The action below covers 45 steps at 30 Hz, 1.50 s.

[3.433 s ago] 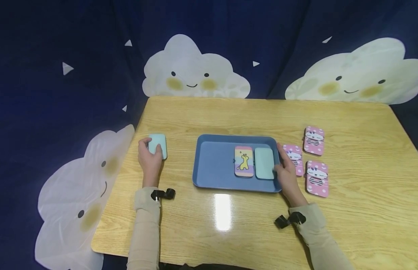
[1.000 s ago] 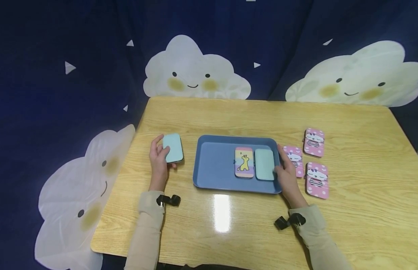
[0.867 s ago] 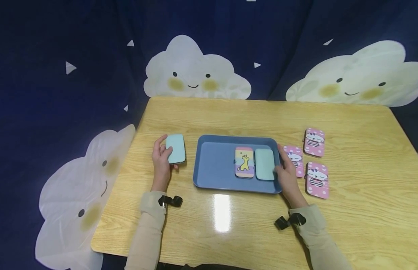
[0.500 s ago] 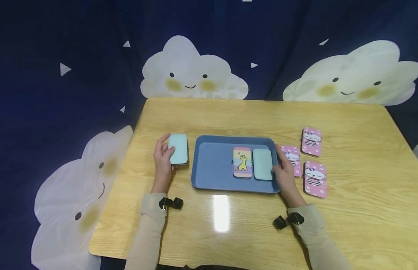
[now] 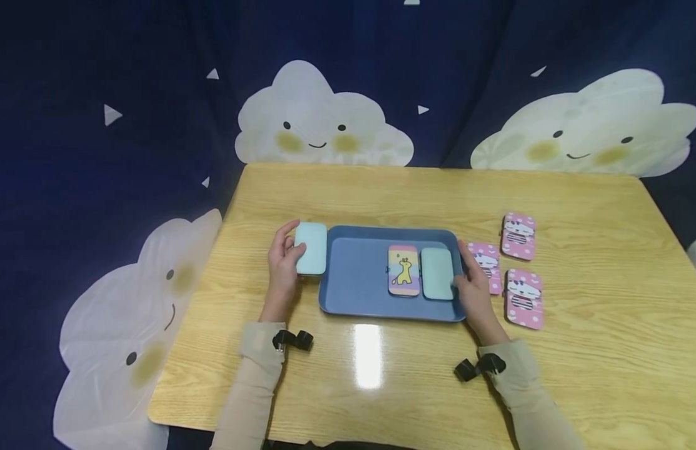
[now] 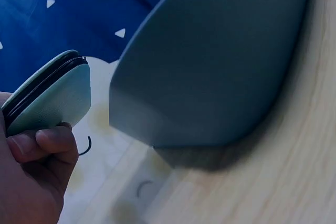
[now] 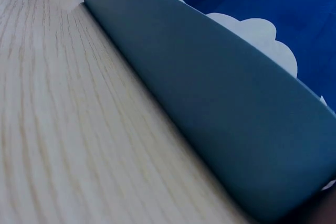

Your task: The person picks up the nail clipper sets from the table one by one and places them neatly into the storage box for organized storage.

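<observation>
My left hand (image 5: 282, 265) holds a small mint-green case (image 5: 313, 247) beside the tray's left rim, thumb on top and fingers beneath. In the left wrist view, this case (image 6: 58, 98) is raised above the table, and a dark seam runs along its edge. My right hand (image 5: 476, 297) grips the right rim of the blue tray (image 5: 353, 269), with the thumb over the inner side. Inside the tray's right half, a mint-green case (image 5: 438, 274) lies beside a striped giraffe case (image 5: 403, 270). The right wrist view mostly shows the tray's outer wall (image 7: 199, 87).
Three pink dotted cases lie right of the tray: a far one (image 5: 518, 235), a near one (image 5: 524, 299), and one (image 5: 487, 265) partly behind my right hand. The wooden table (image 5: 415, 375) ends at a dark blue cloud-patterned curtain (image 5: 438, 50).
My left hand has lifted the mint-green case from the table's left side and carried it right, up to the tray's left rim. My right hand has stayed on the tray.
</observation>
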### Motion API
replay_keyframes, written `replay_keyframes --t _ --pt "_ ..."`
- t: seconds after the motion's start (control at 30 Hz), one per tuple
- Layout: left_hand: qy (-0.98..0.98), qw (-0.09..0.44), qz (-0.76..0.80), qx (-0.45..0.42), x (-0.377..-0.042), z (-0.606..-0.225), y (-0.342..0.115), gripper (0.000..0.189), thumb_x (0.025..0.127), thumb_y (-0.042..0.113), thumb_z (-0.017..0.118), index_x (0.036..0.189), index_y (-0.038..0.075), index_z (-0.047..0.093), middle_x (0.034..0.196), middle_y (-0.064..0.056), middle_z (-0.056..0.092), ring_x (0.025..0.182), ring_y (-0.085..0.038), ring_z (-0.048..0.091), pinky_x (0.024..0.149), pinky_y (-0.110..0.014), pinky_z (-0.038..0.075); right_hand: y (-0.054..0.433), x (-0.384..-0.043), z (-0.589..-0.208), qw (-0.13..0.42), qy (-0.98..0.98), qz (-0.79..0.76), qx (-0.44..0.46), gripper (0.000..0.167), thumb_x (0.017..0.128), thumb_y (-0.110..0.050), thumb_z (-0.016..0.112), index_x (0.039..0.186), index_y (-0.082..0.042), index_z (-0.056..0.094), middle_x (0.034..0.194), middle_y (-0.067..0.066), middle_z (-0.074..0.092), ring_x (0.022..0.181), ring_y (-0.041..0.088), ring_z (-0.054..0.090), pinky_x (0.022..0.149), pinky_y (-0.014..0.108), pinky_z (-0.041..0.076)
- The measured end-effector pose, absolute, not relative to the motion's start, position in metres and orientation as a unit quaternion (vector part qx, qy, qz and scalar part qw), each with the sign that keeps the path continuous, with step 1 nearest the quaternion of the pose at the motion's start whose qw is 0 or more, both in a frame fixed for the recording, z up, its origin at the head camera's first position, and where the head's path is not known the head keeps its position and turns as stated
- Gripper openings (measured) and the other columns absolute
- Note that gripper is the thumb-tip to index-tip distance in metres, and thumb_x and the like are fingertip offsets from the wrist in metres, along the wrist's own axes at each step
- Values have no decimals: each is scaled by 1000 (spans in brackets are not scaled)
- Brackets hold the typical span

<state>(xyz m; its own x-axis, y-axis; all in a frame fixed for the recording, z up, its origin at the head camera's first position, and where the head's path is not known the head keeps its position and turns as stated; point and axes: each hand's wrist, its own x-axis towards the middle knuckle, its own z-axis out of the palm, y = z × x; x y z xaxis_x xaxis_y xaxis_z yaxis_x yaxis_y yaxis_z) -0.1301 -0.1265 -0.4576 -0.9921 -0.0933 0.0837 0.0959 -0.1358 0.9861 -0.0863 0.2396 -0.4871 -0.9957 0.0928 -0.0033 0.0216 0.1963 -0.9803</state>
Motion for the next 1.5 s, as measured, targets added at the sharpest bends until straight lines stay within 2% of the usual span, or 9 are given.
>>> replay_keyframes --t 0.2,0.37,0.5,0.7,0.8,0.93,1.17,1.33,1.5 --pt "-652 60 -756 -2 -131 -461 -116 48 94 -4 50 141 4 50 87 -10 58 64 -14 57 52 -23 51 239 -86 -488 26 -773 632 -38 78 83 16 39 157 -9 26 164 9 19 150 21 11 123 35 8" --pt "-655 54 -754 -11 -130 -458 -105 49 92 -1 51 141 5 50 88 -9 58 65 -14 59 53 -24 53 238 -86 -487 26 -773 633 -39 78 83 16 40 157 -8 26 164 8 18 150 21 11 122 34 9" --pt "-656 40 -754 -11 -129 -455 -97 49 93 0 51 142 6 49 90 -9 57 61 -14 59 46 -23 50 238 -86 -486 27 -773 632 -37 79 83 16 40 157 -8 26 164 9 19 150 21 11 123 37 9" --pt "-689 15 -724 -11 -126 -454 -86 50 94 1 53 143 10 50 92 -10 55 45 -13 45 35 -23 37 239 -86 -486 27 -771 636 -37 79 83 16 39 157 -9 26 164 9 18 150 21 11 122 33 9" --pt "-708 1 -706 -9 -124 -455 -82 51 94 5 54 144 13 50 94 -10 56 41 -13 40 33 -24 35 239 -85 -486 28 -772 634 -36 78 84 16 39 157 -9 26 164 9 18 151 22 10 122 34 9" --pt "-730 -6 -683 -14 -122 -455 -77 52 94 9 55 145 16 49 99 -11 55 42 -15 39 35 -25 36 240 -85 -486 28 -772 634 -33 78 84 16 39 157 -8 26 164 9 18 151 22 10 122 34 9" --pt "-767 -13 -640 -42 -121 -453 -69 53 97 11 56 149 13 45 105 -13 54 60 -16 53 46 -32 52 240 -86 -486 27 -775 631 -36 78 84 15 39 157 -9 27 164 8 18 150 21 10 123 38 9" --pt "-785 -41 -616 -60 -120 -450 -61 55 99 13 56 152 12 40 108 -14 53 49 -15 50 41 -29 47 240 -86 -487 26 -775 631 -31 78 84 16 38 157 -8 25 164 9 17 150 22 10 123 39 8" --pt "-796 -66 -598 -71 -120 -450 -54 58 100 16 56 155 11 35 111 -12 52 41 -13 47 37 -29 44 239 -86 -486 25 -771 636 -31 78 84 16 39 157 -8 25 164 9 18 150 21 11 122 31 10"
